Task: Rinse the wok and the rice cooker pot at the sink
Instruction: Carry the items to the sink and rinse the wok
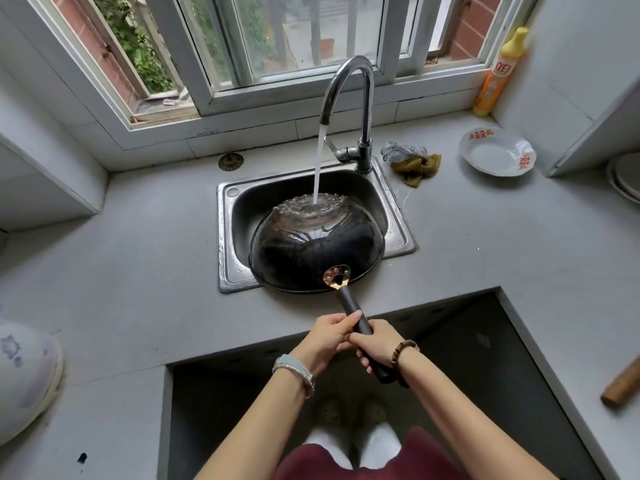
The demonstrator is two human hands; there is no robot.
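left hand, right hand: fingers wrapped round the handle, steadying the wok bottom-up under the tap for rinsing.

One wide-angle view, worn on the person's head, looks forward and steeply down over the counter from close range. It faces the window, with the sink near mid-frame, and straight edges bow toward the borders.

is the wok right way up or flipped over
Flipped over: the wok shows its domed underside, and water from the tap lands on it.
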